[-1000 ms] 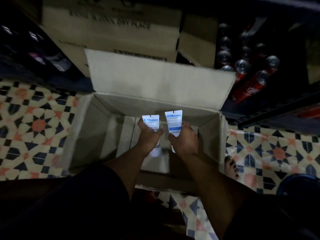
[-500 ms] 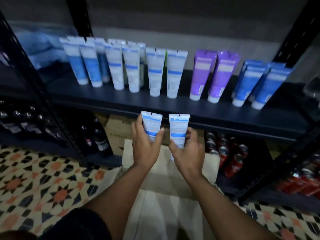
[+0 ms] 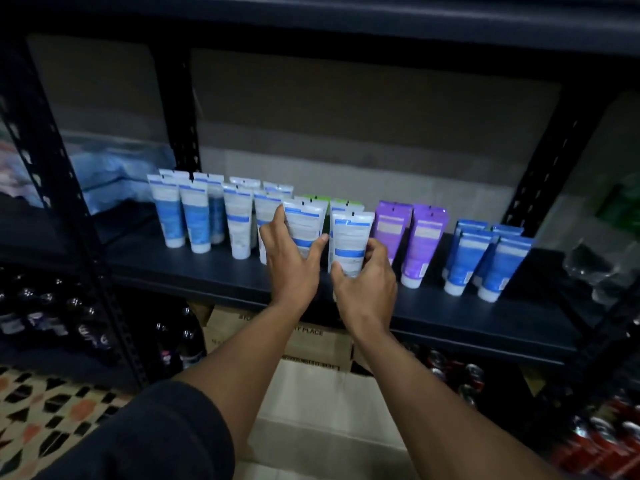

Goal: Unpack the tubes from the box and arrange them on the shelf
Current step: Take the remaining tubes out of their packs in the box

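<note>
My left hand (image 3: 292,268) grips a white tube with blue bands (image 3: 304,225), held upright over the dark shelf (image 3: 214,282). My right hand (image 3: 367,285) grips a second white-and-blue tube (image 3: 351,242) just to its right. Both tubes stand in the middle of the row, in front of green-topped tubes (image 3: 341,204). Whether their caps touch the shelf is hidden by my hands. White and blue tubes (image 3: 194,218) stand to the left, purple tubes (image 3: 417,244) and blue tubes (image 3: 485,261) to the right. The open cardboard box (image 3: 311,403) lies on the floor below my arms.
Black shelf uprights (image 3: 65,216) frame the bay. Dark bottles (image 3: 180,341) fill the lower left, red cans (image 3: 602,434) the lower right, a printed carton (image 3: 311,337) sits beneath the shelf. A patterned tile floor (image 3: 45,417) shows at left. Bare shelf surface runs along the front edge.
Both hands lifted a tube each out of the box, rose past the shelf edge and now hold them on the shelf in the middle of the row. My view tilted up.
</note>
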Demonstrator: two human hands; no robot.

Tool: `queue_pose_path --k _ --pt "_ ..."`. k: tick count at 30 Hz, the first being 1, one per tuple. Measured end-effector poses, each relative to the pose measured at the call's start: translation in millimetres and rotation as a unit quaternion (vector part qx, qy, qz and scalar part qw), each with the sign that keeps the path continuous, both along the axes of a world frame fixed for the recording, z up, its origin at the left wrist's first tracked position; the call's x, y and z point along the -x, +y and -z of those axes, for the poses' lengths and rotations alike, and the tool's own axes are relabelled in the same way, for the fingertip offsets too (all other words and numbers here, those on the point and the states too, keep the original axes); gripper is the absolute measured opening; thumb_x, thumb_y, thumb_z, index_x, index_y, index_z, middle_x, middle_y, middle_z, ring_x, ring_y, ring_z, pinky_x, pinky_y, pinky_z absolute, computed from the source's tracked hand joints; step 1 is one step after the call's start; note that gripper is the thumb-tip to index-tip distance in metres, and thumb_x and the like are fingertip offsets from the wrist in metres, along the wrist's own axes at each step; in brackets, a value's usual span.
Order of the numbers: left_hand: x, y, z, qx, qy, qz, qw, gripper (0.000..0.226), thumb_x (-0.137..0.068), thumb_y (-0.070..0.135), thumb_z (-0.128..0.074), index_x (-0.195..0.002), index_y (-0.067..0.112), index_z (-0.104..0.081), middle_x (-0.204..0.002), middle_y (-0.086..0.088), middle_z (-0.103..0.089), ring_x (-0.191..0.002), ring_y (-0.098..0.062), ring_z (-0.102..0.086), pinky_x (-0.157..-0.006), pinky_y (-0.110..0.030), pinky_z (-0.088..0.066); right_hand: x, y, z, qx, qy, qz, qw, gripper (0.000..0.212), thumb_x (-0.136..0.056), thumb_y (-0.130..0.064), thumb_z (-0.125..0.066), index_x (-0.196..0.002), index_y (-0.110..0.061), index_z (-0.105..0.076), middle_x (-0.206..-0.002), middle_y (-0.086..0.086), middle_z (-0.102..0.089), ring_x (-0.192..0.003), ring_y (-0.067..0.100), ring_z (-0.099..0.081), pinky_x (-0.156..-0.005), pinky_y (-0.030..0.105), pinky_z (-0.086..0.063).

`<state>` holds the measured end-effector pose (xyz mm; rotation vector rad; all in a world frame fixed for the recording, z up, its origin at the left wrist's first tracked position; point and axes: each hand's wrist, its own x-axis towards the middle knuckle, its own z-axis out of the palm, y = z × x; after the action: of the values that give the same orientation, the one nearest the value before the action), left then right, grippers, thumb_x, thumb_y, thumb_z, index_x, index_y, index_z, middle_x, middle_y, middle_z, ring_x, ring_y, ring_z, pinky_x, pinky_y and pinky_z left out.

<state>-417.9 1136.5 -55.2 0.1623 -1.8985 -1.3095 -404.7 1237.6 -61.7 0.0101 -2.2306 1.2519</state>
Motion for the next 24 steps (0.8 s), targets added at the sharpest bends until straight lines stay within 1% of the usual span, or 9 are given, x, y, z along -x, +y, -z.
queue_pose_path --k 3,6,9,11,13,17,19,22,24 --pt "16 -3 3 -0.007 -0.010 -0.006 1.000 0.077 -0.082 0.028 -0.073 -0.145 0.018 -0.028 -0.135 -0.001 -0.031 -0.125 -0.014 -0.040 -0.099 -0.020 -0.033 13 -7 4 -0.006 -0.014 0.010 1.000 0.053 -0.078 -0.030 -0.073 -0.124 -0.019 -0.050 -0.119 0.000 -0.064 -0.108 0.021 -0.061 -0.088 0.032 -0.048" --pt "26 -2 8 -0.025 -0.029 -0.006 0.999 0.079 -0.081 0.026 -0.073 -0.145 0.019 -0.027 -0.138 0.000 -0.030 -0.125 -0.013 -0.039 -0.097 -0.019 -0.031 22 -11 10 -0.002 -0.028 0.023 0.999 0.051 -0.078 -0.030 -0.075 -0.121 -0.019 -0.050 -0.118 -0.001 -0.064 -0.106 0.021 -0.061 -0.084 0.031 -0.047" --pt "33 -3 14 -0.040 -0.044 -0.010 0.998 0.081 -0.081 0.026 -0.075 -0.146 0.020 -0.026 -0.139 0.000 -0.030 -0.120 -0.007 -0.039 -0.094 -0.019 -0.034 33 -14 13 0.006 -0.030 0.033 0.999 0.052 -0.078 -0.032 -0.077 -0.120 -0.021 -0.049 -0.117 -0.003 -0.064 -0.106 0.018 -0.062 -0.086 0.034 -0.051" --pt "38 -3 19 -0.046 -0.040 -0.008 0.998 0.082 -0.079 0.026 -0.076 -0.145 0.023 -0.027 -0.136 0.002 -0.031 -0.113 -0.002 -0.038 -0.092 -0.022 -0.040 39 -15 15 0.014 -0.027 0.034 0.999 0.052 -0.078 -0.032 -0.077 -0.119 -0.023 -0.047 -0.117 -0.005 -0.063 -0.106 0.016 -0.062 -0.086 0.036 -0.053" --pt "41 -2 22 -0.049 -0.039 -0.011 0.998 0.082 -0.078 0.025 -0.077 -0.144 0.024 -0.028 -0.132 0.003 -0.032 -0.109 0.003 -0.035 -0.089 -0.021 -0.040 44 -16 17 0.020 -0.024 0.036 0.999 0.053 -0.078 -0.033 -0.078 -0.119 -0.025 -0.046 -0.117 -0.007 -0.063 -0.106 0.014 -0.062 -0.086 0.036 -0.054" --pt "44 1 24 -0.056 -0.037 -0.021 0.998 0.084 -0.079 0.024 -0.077 -0.146 0.024 -0.026 -0.133 0.004 -0.032 -0.111 0.003 -0.034 -0.089 -0.021 -0.039 46 -16 21 0.025 -0.015 0.032 0.999 0.055 -0.078 -0.033 -0.078 -0.121 -0.024 -0.045 -0.118 -0.007 -0.063 -0.107 0.012 -0.061 -0.087 0.035 -0.054" --pt "44 1 25 -0.053 -0.028 -0.016 0.998 0.085 -0.080 0.024 -0.076 -0.147 0.025 -0.024 -0.131 0.008 -0.031 -0.111 0.005 -0.033 -0.091 -0.022 -0.039 45 -16 22 0.027 -0.011 0.031 0.999 0.055 -0.078 -0.032 -0.078 -0.121 -0.024 -0.045 -0.118 -0.007 -0.062 -0.108 0.011 -0.061 -0.089 0.035 -0.053" --pt "42 0 26 -0.033 -0.027 -0.013 0.999 0.085 -0.082 0.024 -0.074 -0.149 0.025 -0.022 -0.123 0.017 -0.022 -0.106 0.014 -0.028 -0.089 -0.019 -0.037 43 -15 23 0.031 -0.010 0.029 0.999 0.053 -0.078 -0.031 -0.077 -0.121 -0.024 -0.046 -0.118 -0.007 -0.062 -0.108 0.012 -0.061 -0.089 0.036 -0.053" --pt "41 -1 25 -0.021 -0.029 -0.009 0.999 0.086 -0.083 0.025 -0.073 -0.150 0.026 -0.019 -0.122 0.018 -0.021 -0.104 0.015 -0.028 -0.089 -0.020 -0.038 42 -14 24 0.032 -0.010 0.024 0.999 0.054 -0.078 -0.031 -0.078 -0.122 -0.023 -0.047 -0.119 -0.006 -0.062 -0.109 0.013 -0.060 -0.089 0.036 -0.053"
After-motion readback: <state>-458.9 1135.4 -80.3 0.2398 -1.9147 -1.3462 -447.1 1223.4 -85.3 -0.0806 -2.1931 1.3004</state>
